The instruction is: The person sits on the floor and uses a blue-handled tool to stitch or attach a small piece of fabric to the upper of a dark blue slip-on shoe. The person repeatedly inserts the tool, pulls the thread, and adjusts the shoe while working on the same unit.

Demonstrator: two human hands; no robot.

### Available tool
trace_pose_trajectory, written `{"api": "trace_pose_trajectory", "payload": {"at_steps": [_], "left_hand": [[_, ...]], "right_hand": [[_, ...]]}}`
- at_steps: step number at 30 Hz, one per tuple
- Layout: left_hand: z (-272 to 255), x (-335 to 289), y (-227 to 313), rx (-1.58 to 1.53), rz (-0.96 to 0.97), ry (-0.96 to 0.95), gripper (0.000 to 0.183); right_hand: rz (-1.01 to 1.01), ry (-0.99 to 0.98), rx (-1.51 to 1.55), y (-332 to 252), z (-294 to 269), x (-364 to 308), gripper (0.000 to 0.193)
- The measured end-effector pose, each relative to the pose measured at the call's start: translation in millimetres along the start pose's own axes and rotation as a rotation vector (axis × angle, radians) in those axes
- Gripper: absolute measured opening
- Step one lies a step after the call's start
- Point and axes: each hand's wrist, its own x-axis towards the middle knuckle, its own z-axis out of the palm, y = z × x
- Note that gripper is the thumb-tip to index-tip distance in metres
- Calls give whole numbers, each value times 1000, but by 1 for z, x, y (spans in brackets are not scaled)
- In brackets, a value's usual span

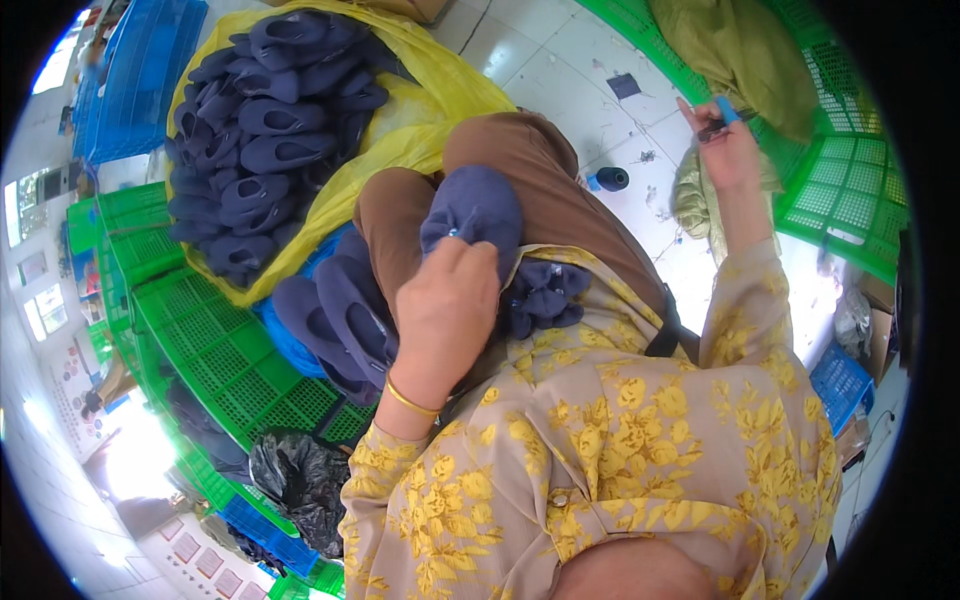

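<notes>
On my lap lies a navy slipper [475,195] with a fabric bow and a small shiny bead on its front. My left hand [450,300] is closed at the bow, pinching the slipper there. A clump of loose navy bows [545,295] rests against my apron, right of that hand. My right hand [728,150] reaches far out to the right. It holds a small tool [722,122] with a blue handle and a dark blade-like part, perhaps thread snips. No thread is clear between the hands. Several navy slippers [350,315] are stacked left of my thigh.
At the far left, a yellow plastic bag [430,120] holds a large heap of navy slippers [285,120]. Green plastic crates [230,340] stand on the left, and another green crate [850,190] on the right. A dark thread spool [612,179] sits on the tiled floor.
</notes>
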Motion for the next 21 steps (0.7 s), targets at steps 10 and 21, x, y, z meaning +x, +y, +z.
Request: {"api": "trace_pose_trajectory", "payload": {"at_steps": [10, 21], "left_hand": [[-1, 0, -19, -245, -251, 84, 7], [-1, 2, -24, -169, -54, 134, 6]], "right_hand": [[-216, 63, -141, -44, -21, 17, 10], [-249, 55, -199, -67, -22, 19, 11]]}}
